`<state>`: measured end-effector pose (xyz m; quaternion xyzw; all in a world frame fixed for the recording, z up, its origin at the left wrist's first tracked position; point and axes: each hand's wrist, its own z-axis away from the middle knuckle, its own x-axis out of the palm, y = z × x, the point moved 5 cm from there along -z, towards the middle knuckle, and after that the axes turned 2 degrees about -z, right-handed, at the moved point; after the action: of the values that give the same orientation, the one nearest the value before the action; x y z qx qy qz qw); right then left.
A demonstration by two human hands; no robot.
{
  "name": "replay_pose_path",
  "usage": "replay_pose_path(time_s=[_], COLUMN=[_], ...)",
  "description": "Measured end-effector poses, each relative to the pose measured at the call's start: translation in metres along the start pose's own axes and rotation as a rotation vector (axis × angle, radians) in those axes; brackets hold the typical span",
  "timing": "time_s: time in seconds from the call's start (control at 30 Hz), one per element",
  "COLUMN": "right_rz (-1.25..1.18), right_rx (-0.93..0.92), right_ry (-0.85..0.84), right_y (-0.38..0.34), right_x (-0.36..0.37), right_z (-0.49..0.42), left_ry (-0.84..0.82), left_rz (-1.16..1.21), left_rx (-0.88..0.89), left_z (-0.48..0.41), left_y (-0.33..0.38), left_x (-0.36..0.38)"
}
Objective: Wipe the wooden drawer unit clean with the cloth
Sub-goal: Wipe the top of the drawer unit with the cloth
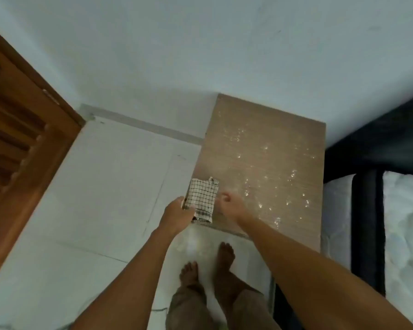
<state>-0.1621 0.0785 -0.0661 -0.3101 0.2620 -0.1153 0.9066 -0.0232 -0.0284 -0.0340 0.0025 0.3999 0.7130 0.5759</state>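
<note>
Low in the frame's centre, the left hand [177, 214] is gripping the checked cloth [202, 199] over the wooden drawer unit [267, 148]'s near-left corner; the right hand [230, 203] is curling loosely closed, empty, just right of it.

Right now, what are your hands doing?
Left hand grips cloth. Right hand curled beside it. Drawer unit top spotted, nothing blocking.
</note>
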Motion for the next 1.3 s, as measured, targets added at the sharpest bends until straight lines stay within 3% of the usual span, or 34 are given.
replay_pose_path(time_s=[0.1, 0.23, 0.33, 0.43, 0.57, 0.8, 0.87, 1.0, 1.17, 1.3], right_rz=[-0.120, -0.029, -0.082, -0.259, -0.454, -0.469, -0.478, -0.189, 0.362, 0.788], right_rx=[0.043, 0.075, 0.068, 0.020, -0.020, -0.138, -0.152, -0.275, -0.647, -0.909], right_ry=[0.057, 0.182, 0.079, -0.063, -0.069, -0.006, 0.039, 0.200, 0.311, 0.323], right_y=[0.002, -0.002, -0.008, -0.016, -0.024, -0.039, -0.041, -0.062, -0.139, -0.196], right_x=[0.023, 0.034, 0.033, 0.023, -0.014, -0.074, -0.102, -0.164, -0.211, -0.199], right_z=[-0.026, -0.040, -0.040, -0.035, -0.027, -0.040, -0.056, -0.111, -0.189, -0.247], left_ry=[0.079, 0.160, 0.173, 0.102, -0.105, -0.156, -0.086, 0.224, 0.213, 0.300], left_rz=[0.025, 0.046, 0.088, 0.212, 0.413, 0.431, 0.372, 0.077, -0.026, -0.038], left_rx=[0.031, 0.033, -0.001, -0.082, -0.070, 0.082, 0.122, 0.116, 0.094, 0.108], left_z=[-0.027, -0.052, -0.059, -0.059, -0.055, -0.070, -0.087, -0.136, -0.187, -0.216], left_y=[-0.003, -0.011, -0.008, 0.002, 0.034, 0.103, 0.114, 0.114, 0.115, 0.116], left_x=[0.009, 0.020, 0.021, 0.017, 0.020, 0.027, 0.023, 0.005, 0.006, 0.002])
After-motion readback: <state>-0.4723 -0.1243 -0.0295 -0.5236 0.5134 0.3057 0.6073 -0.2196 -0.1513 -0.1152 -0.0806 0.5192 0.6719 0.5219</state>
